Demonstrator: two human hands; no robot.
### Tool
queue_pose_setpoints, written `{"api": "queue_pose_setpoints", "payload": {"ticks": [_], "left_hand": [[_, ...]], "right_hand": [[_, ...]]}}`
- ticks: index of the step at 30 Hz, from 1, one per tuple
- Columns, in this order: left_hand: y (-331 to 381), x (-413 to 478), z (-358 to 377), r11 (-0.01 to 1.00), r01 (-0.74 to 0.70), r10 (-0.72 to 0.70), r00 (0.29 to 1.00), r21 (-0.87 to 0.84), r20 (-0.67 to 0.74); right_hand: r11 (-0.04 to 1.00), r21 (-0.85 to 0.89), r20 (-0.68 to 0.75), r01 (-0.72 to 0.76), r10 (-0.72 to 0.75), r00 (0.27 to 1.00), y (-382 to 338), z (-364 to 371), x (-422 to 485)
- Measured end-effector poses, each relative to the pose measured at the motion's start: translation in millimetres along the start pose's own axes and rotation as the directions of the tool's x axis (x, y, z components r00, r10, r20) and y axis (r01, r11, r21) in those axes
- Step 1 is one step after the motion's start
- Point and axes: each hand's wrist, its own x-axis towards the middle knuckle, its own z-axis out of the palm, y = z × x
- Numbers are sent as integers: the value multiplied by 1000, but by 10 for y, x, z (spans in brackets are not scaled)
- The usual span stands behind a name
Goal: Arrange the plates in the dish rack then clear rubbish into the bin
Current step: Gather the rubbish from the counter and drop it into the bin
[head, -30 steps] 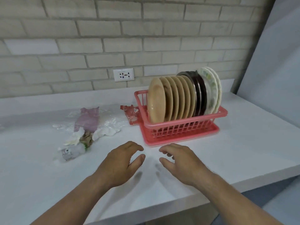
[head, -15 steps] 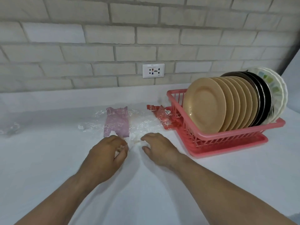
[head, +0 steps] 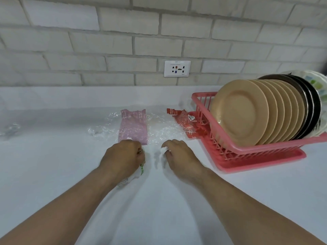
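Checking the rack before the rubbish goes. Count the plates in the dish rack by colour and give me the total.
Tan plates: 6
Dark plates: 2
White patterned plates: 2
Total: 10, counted by their rims. All stand on edge in the pink rack, and the rearmost ones are partly cut off by the frame edge.

Countertop (head: 53, 165): white, smooth, running from 9 o'clock to 3 o'clock and down to 6 o'clock.

Upstand (head: 70, 96): low white strip along the counter's rear edge, meeting the wall.

Brick wall (head: 123, 32): pale painted brick with grey joints, from 10 to 2 o'clock.

Wall socket (head: 177, 68): one white plate at 12 o'clock, set in the wall just above the upstand. It has red, blue and black markings, too small to read.
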Motion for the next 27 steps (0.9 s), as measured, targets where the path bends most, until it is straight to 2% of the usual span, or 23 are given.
{"api": "queue_pose_setpoints", "payload": {"ticks": [4,7,11,13,15,17,20,24,27], "left_hand": [[186,127,26,980,81,-105,986,181,129],[274,208,112,966,72,-119,977,249,179],[370,308,228,968,-6,-35,987,251,157],[414,312,232,991,-48,32,991,123,129],[437,298,193,993,-76,83,993,-85,82],[447,276,102,956,-141,141,990,-257,-16],[407,266,-92,889,-237,201,971,-392,-132],[185,308,-311,839,-174,88,979,-516,-186],[1,295,-370,848,-114,35,987,-517,-160]], "right_hand": [[985,163,-97,-54,71,993,83,-147,-220],[986,146,-133,-81,101,986,178,-186,-391],[960,255,-116,-117,151,982,254,-166,-597],[941,302,-128,-152,198,972,252,-173,-651],[917,354,-126,-181,239,963,239,-196,-663],[895,397,-101,-202,261,960,195,-208,-648],[881,419,-69,-220,272,960,76,-185,-567],[891,366,-26,-269,299,954,-111,-149,-344],[940,271,26,-209,210,977,-227,-108,-192]]}}
